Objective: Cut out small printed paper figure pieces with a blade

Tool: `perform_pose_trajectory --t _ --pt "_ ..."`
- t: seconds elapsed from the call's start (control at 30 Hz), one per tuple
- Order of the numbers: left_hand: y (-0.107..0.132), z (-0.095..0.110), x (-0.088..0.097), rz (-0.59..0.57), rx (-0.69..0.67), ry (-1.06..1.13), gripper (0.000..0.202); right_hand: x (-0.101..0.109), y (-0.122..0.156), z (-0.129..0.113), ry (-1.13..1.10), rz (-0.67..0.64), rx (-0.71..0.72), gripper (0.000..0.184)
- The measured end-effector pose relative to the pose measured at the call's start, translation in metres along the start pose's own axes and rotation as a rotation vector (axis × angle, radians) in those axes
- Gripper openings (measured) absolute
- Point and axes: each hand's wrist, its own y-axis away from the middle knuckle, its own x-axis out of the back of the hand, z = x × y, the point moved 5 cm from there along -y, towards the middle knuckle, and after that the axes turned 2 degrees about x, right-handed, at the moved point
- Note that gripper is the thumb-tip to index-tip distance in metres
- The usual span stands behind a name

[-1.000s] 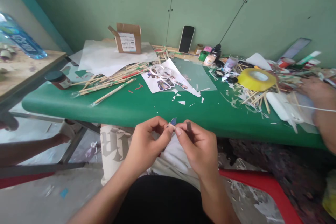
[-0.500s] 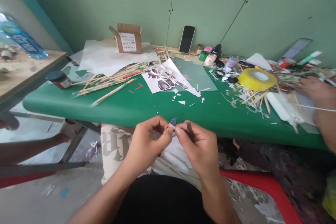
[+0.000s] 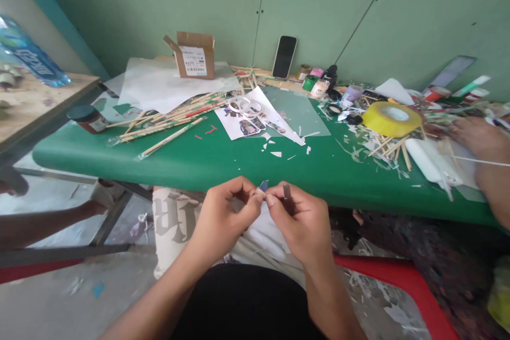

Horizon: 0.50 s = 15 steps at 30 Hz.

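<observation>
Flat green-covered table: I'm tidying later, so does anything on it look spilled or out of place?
Yes: small, loose white paper scraps lie scattered on the table, thickest beside the round yellow tape roll, probably uncleared cutting waste.

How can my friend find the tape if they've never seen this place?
Find the green table, then look at its messy right side. The tape lies there, with thin wooden sticks poking out in front of it. It's a thick yellow ring with a pale middle, the only one in that clutter.
</observation>
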Motion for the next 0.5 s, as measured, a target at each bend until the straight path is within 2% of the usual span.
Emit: perform_pose_trajectory --t 0.2,0.3,0.4,0.5 --pt "0.0 -0.003 -0.005 -0.14 0.06 0.105 0.034 0.002 -0.002 -0.004 0.087 0.001 0.132 0.018" --pt "0.0 -0.004 -0.007 -0.168 0.079 0.142 0.036 0.005 -0.001 -0.006 0.093 0.029 0.154 0.018" --pt "-0.001 -0.005 -0.004 -0.144 0.08 0.161 0.036 0.01 0.001 0.002 0.137 -0.007 0.067 0.026" --pt "-0.004 -0.005 0.008 -0.061 0.049 0.178 0.033 0.014 0.006 0.027 0.265 -0.162 -0.079 0.036"
